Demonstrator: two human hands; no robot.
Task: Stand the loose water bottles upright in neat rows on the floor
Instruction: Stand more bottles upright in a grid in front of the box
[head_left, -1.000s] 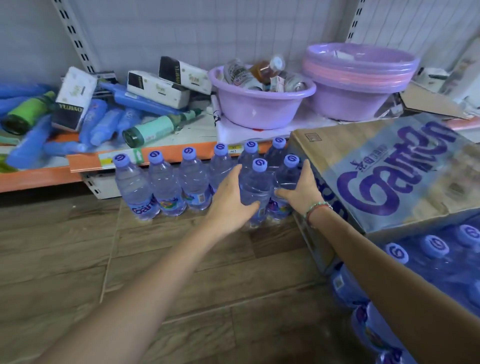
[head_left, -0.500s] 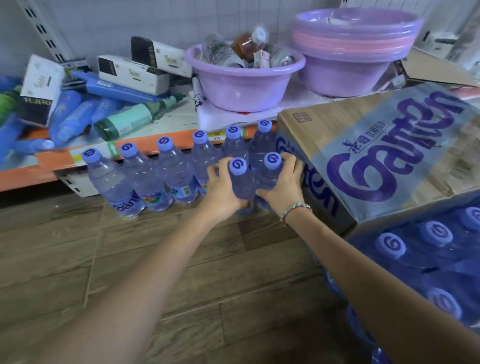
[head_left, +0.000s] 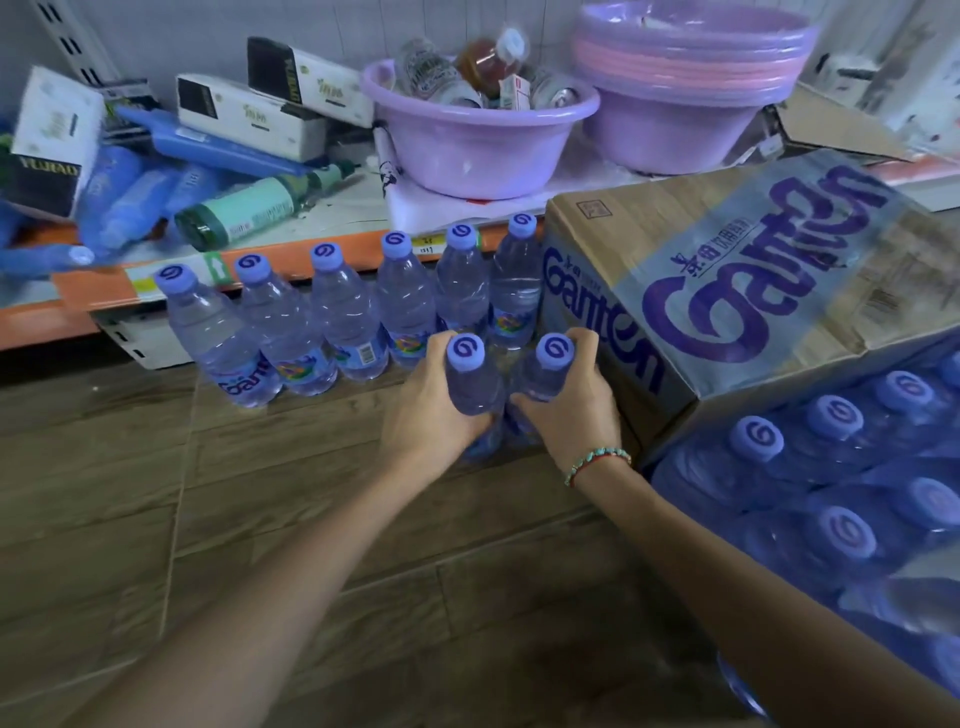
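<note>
While my left hand (head_left: 434, 415) wraps its fingers (head_left: 441, 345) round the shoulder of one water bottle (head_left: 470, 387), my right hand (head_left: 574, 415) curls its fingers (head_left: 584, 343) round the neck of a second bottle (head_left: 545, 376) just beside it. Both bottles stand upright, side by side and touching, their purple caps facing up at me, and each is held firmly, thumb on the near side and fingers on the far side. Whether their bases sit on the wooden floor (head_left: 260, 519) I cannot tell, since my hands cover the lower parts. A beaded bracelet (head_left: 597, 462) circles my right wrist.

Right behind the two bottles stands a row of six bottles (head_left: 353, 317), upright on the floor, running from the left to the cardboard box (head_left: 727, 291) on the right; the last bottle in the row is just beside the box's side. My right fingers are close against that box. In front of the box, on my right, is a shrink-wrapped pack of bottles (head_left: 831, 493), caps up.

Beyond the row is a low shelf (head_left: 322, 260) with an orange edge. On it lie blue packs, white and black cartons, a green roll, a purple basin (head_left: 478, 140) holding assorted bottles and cans, and a stack of basins (head_left: 691, 93) to its right.
</note>
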